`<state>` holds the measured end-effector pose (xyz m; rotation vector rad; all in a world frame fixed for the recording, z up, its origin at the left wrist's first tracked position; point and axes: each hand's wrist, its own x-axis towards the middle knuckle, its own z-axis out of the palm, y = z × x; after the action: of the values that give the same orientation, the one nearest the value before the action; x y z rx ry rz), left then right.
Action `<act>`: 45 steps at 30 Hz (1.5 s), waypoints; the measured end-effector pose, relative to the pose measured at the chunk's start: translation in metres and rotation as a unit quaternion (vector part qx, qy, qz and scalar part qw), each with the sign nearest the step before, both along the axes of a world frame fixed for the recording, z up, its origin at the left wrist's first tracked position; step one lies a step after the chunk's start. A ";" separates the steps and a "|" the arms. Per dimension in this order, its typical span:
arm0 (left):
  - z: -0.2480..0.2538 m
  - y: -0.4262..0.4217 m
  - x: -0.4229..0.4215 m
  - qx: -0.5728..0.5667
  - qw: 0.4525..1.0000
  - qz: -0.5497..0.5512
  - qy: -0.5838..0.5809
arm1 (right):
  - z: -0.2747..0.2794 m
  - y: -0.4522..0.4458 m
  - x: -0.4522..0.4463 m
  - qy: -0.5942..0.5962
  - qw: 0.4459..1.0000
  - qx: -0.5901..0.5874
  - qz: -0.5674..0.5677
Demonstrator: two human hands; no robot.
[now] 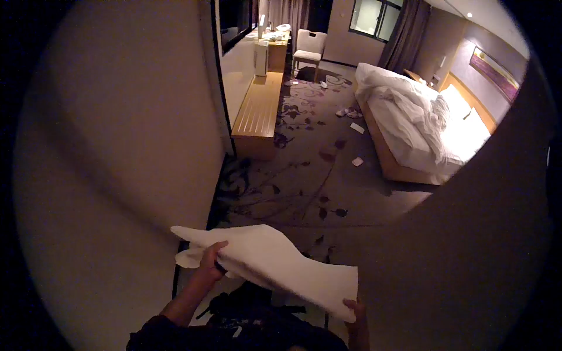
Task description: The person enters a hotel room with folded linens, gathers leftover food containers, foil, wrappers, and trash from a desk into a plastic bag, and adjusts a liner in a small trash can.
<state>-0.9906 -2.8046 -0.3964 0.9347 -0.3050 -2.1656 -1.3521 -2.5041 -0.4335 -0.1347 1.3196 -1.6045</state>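
Observation:
A white cloth, perhaps a towel (281, 255), stretches between my two hands in front of my body. My left hand (213, 261) is closed on its left part, with the thumb on top and a dark band at the wrist. Beyond that hand, the cloth's left end splits into two loose folds. At the lower right corner, my right hand (355, 310) grips the edge, its fingers partly in shadow.
An unmade bed (404, 128) with rumpled white bedding stands at the right. A slatted wooden bench (257, 108) runs along the left wall towards a desk and a chair (309, 48). Papers (357, 128) and other small items lie on the patterned carpet.

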 end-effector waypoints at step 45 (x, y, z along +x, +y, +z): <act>-0.256 -1.163 -0.248 -0.093 0.937 0.032 0.336 | -0.031 -1.414 -0.352 0.229 0.838 -0.082 0.489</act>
<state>-1.2383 -3.9673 -0.6524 0.0658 -0.1308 -2.2037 -1.7039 -3.9183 -0.4644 -1.1688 1.1320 -0.7867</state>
